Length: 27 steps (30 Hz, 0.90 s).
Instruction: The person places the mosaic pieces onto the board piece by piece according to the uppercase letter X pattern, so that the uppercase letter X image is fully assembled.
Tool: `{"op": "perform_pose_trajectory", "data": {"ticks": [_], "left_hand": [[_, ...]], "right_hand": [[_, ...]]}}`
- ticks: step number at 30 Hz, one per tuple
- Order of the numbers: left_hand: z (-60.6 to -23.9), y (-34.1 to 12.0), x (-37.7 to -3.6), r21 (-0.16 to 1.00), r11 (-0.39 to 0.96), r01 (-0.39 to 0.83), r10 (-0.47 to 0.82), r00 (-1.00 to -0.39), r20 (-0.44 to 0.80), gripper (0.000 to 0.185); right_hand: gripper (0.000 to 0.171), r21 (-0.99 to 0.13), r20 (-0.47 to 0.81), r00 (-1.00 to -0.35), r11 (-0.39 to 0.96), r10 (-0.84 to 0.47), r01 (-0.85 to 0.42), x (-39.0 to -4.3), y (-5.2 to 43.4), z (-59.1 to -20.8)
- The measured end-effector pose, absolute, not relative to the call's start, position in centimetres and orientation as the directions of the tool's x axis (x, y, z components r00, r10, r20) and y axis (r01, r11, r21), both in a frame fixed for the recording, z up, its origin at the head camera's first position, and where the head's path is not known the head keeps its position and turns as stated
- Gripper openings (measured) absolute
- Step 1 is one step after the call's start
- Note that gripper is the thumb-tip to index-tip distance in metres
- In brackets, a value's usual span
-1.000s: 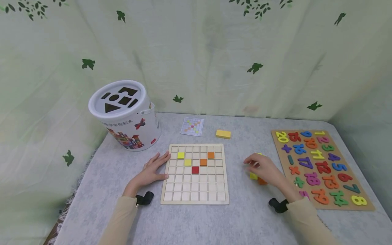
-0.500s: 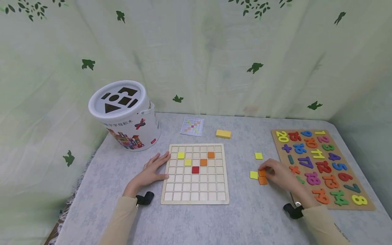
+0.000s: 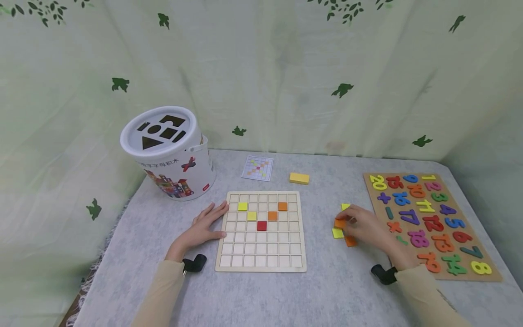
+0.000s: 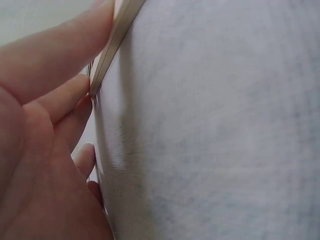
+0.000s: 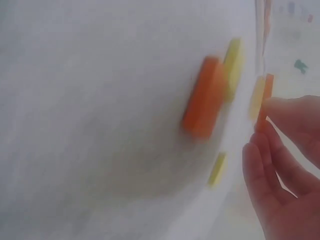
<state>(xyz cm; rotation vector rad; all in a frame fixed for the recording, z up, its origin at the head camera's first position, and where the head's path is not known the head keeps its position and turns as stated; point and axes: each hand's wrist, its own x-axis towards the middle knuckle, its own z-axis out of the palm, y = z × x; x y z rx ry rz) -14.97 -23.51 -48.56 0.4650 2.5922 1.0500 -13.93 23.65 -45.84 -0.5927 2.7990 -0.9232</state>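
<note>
My left hand [image 3: 203,228] lies with spread, straight fingers at the left edge of the wooden grid board [image 3: 260,267]; in the left wrist view its fingertips touch the board's side. Two yellow tiles, two orange tiles and one red tile [image 3: 262,225] sit in the board's squares. Right of the board, my right hand [image 3: 363,227] pinches an orange tile [image 3: 340,223] between thumb and fingers. Below it on the table lie another orange tile [image 3: 350,241] and a yellow tile [image 3: 337,233]. A second yellow tile [image 3: 345,206] shows just beyond the hand.
A pattern card [image 3: 257,168] and a yellow block [image 3: 299,178] lie behind the board. At the back left stands a white bucket [image 3: 180,156] with a shape-hole lid. A number puzzle board [image 3: 408,213] lies on the right, partly beneath the right forearm in this view.
My right hand first drew back to the right and took an orange tile from the loose ones. Now it has moved left with that tile lifted. My left hand stays at the board.
</note>
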Motion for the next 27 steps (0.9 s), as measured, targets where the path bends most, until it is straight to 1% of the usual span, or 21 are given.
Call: {"op": "perform_pose_trajectory", "data": {"ticks": [6, 16, 20, 23, 27], "left_hand": [[-48.4, -23.4, -15.0, 0.715, 0.676, 0.181, 0.408, -0.899, -0.159, 0.082], [-48.5, -23.3, -15.1, 0.715, 0.672, 0.192, 0.413, -0.899, -0.147, 0.082], [-48.6, -23.3, -15.0, 0.718, 0.669, 0.192, 0.413, -0.900, -0.144, 0.082], [-48.5, -23.3, -15.0, 0.719, 0.667, 0.196, 0.416, -0.898, -0.142, 0.082], [-48.4, -23.4, -15.0, 0.712, 0.675, 0.194, 0.416, -0.897, -0.150, 0.082]], "right_hand": [[0.023, -0.630, 0.021, -0.880, 0.677, -0.475, -0.381, -14.5, 19.6, -45.2], [0.022, -0.663, 0.018, -0.780, 0.577, -0.625, -0.477, -15.0, 11.2, -44.7], [0.023, -0.654, 0.026, -0.731, 0.542, -0.682, -0.528, -15.0, 8.2, -44.5], [0.019, -0.646, 0.029, -0.690, 0.513, -0.723, -0.565, -14.9, 6.2, -44.5], [0.016, -0.632, 0.004, -0.665, 0.514, -0.747, -0.580, -14.7, 4.2, -44.8]]}}
